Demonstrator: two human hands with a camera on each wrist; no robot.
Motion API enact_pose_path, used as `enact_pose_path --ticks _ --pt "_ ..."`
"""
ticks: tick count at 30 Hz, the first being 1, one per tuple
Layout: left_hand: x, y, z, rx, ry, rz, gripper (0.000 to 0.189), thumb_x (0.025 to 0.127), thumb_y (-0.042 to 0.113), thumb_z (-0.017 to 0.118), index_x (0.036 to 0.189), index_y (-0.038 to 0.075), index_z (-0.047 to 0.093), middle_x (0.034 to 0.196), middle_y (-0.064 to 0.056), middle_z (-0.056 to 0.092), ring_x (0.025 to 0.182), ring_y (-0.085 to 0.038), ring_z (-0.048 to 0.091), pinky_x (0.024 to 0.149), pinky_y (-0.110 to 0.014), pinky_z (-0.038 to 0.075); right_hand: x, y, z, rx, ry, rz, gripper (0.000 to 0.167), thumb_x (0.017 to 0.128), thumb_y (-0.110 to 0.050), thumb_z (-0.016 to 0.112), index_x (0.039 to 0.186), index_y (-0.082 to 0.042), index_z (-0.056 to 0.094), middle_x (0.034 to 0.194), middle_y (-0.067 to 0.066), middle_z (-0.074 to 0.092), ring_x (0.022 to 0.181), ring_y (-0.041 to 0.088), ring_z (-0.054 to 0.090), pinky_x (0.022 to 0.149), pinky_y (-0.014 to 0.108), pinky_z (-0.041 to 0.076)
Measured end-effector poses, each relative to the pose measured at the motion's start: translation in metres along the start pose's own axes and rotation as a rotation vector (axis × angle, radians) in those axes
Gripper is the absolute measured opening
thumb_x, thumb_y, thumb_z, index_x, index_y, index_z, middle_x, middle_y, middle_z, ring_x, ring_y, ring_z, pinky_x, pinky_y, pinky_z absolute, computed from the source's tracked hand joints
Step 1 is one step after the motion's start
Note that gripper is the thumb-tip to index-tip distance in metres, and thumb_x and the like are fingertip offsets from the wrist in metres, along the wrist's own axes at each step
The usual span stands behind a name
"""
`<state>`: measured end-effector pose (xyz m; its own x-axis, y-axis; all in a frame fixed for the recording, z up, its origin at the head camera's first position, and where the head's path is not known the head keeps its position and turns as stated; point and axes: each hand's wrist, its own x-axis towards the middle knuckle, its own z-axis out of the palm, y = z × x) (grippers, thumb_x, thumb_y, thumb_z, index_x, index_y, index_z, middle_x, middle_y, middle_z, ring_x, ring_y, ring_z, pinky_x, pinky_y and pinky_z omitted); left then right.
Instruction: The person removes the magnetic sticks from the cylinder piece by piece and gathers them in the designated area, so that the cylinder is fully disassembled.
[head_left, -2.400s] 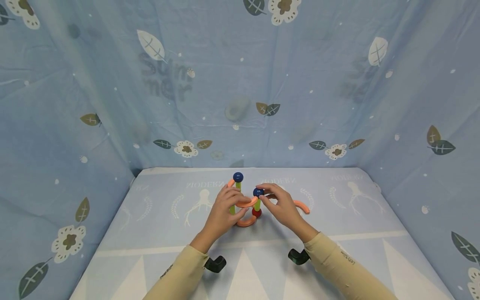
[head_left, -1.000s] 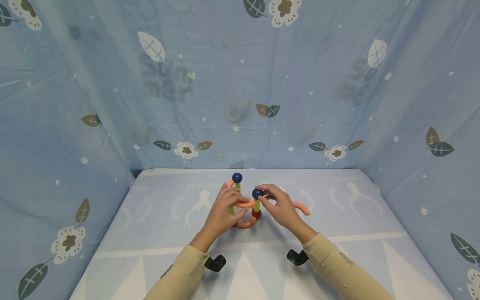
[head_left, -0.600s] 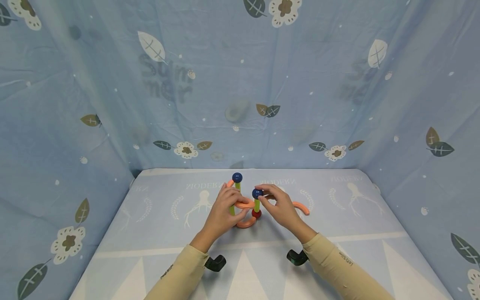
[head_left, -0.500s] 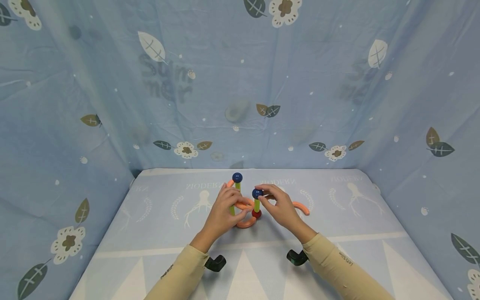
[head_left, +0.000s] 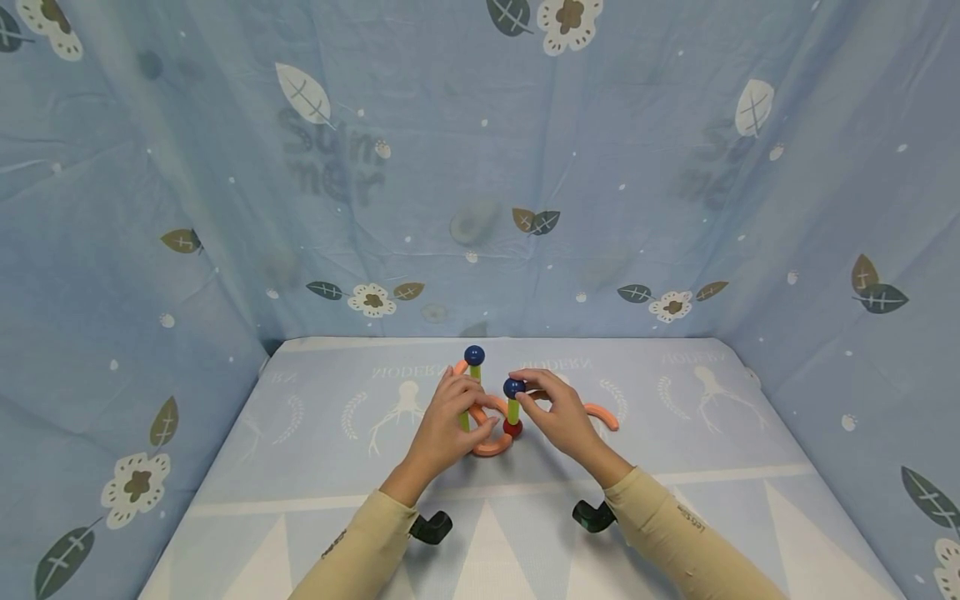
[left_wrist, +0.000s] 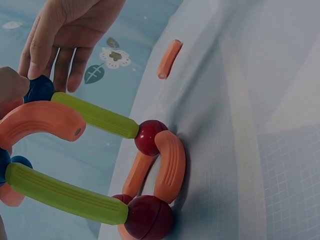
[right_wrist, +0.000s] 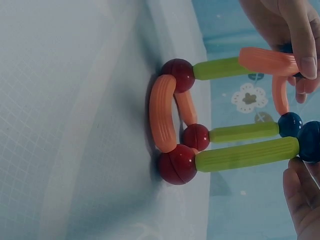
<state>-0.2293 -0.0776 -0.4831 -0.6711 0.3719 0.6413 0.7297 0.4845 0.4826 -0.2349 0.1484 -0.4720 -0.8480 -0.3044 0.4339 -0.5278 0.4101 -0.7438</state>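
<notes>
A magnetic stick-and-ball frame stands mid-table: red balls (right_wrist: 177, 165) joined by curved orange rods (right_wrist: 162, 114) at the bottom, upright green rods (right_wrist: 247, 154) and blue balls (head_left: 474, 356) on top. My left hand (head_left: 442, 425) holds one more curved orange rod (left_wrist: 45, 117) by the left blue ball; its other end sticks out free, apart from the right blue ball (head_left: 513, 388). Thumb and fingers of my right hand (head_left: 558, 412) pinch that right ball atop its green rod. The left ball is mostly hidden by my left hand in the head view.
A loose curved orange rod (head_left: 602, 415) lies on the table to the right, behind my right hand. Dark camera pieces (head_left: 431, 528) jut from both wrists above the pale patterned table cloth (head_left: 315, 467). Blue printed curtains (head_left: 480, 183) hang behind and at both sides.
The held orange rod's free end has swung down and left, away from the right blue ball it reached earlier. Both hands stay almost in place, the right still on its ball.
</notes>
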Motion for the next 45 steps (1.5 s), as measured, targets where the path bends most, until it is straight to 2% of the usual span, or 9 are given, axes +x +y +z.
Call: enact_pose_path --ticks 7,15,25,31,37,41,45 --pt "0.000 0.001 0.000 0.006 0.015 0.009 0.021 0.086 0.018 0.082 0.106 0.017 0.075 0.109 0.003 0.065 0.117 -0.018 0.057 0.118 -0.065 0.020 -0.001 0.000 -0.001 0.001 0.005 -0.013 0.033 0.100 -0.015 0.067 0.132 -0.011 0.065 0.129 0.004 0.065 0.109 0.020 0.067 0.090 0.038 0.058" --pt "-0.002 0.001 -0.002 -0.013 0.037 0.002 0.031 0.085 0.014 0.083 0.114 0.014 0.075 0.116 0.001 0.065 0.121 -0.019 0.056 0.120 -0.062 0.019 -0.002 0.002 -0.001 -0.015 0.019 -0.040 0.034 0.099 -0.015 0.068 0.133 -0.011 0.065 0.131 0.003 0.064 0.112 0.020 0.065 0.089 0.037 0.058" --pt "-0.008 -0.005 -0.005 -0.019 0.085 -0.017 0.037 0.084 0.012 0.083 0.120 0.014 0.071 0.124 0.000 0.062 0.124 -0.024 0.055 0.120 -0.061 0.019 -0.008 0.001 -0.002 -0.129 0.073 -0.042 0.031 0.098 -0.017 0.070 0.129 -0.018 0.069 0.136 0.001 0.061 0.129 0.021 0.054 0.092 0.044 0.056" --pt "-0.010 -0.007 -0.010 -0.024 0.106 -0.039 0.037 0.087 0.016 0.080 0.123 0.016 0.070 0.125 -0.001 0.062 0.127 -0.025 0.054 0.120 -0.062 0.019 -0.014 -0.002 -0.003 -0.145 0.097 -0.066 0.030 0.096 -0.014 0.071 0.126 -0.018 0.071 0.130 0.000 0.062 0.122 0.020 0.056 0.088 0.042 0.056" --pt "-0.013 -0.008 -0.015 -0.033 0.133 -0.052 0.037 0.087 0.016 0.080 0.123 0.015 0.070 0.125 -0.002 0.062 0.124 -0.026 0.055 0.121 -0.060 0.019 -0.022 -0.003 -0.002 -0.166 0.113 -0.095 0.030 0.095 -0.012 0.072 0.124 -0.019 0.072 0.122 -0.002 0.063 0.108 0.017 0.060 0.082 0.040 0.057" --pt "-0.015 -0.010 -0.018 -0.027 0.137 -0.072 0.039 0.087 0.017 0.082 0.123 0.012 0.070 0.126 -0.002 0.062 0.124 -0.025 0.055 0.121 -0.058 0.020 -0.026 -0.002 0.001 -0.136 0.106 -0.113 0.029 0.095 -0.010 0.071 0.123 -0.017 0.072 0.116 0.000 0.065 0.096 0.013 0.061 0.077 0.038 0.058" --pt "-0.019 -0.013 -0.021 -0.029 0.134 -0.102 0.041 0.087 0.016 0.081 0.126 0.011 0.069 0.128 -0.001 0.061 0.125 -0.023 0.053 0.121 -0.056 0.020 -0.031 -0.001 0.008 -0.077 0.085 -0.122 0.028 0.094 -0.006 0.071 0.122 -0.013 0.072 0.113 0.000 0.067 0.092 0.010 0.062 0.073 0.033 0.058"
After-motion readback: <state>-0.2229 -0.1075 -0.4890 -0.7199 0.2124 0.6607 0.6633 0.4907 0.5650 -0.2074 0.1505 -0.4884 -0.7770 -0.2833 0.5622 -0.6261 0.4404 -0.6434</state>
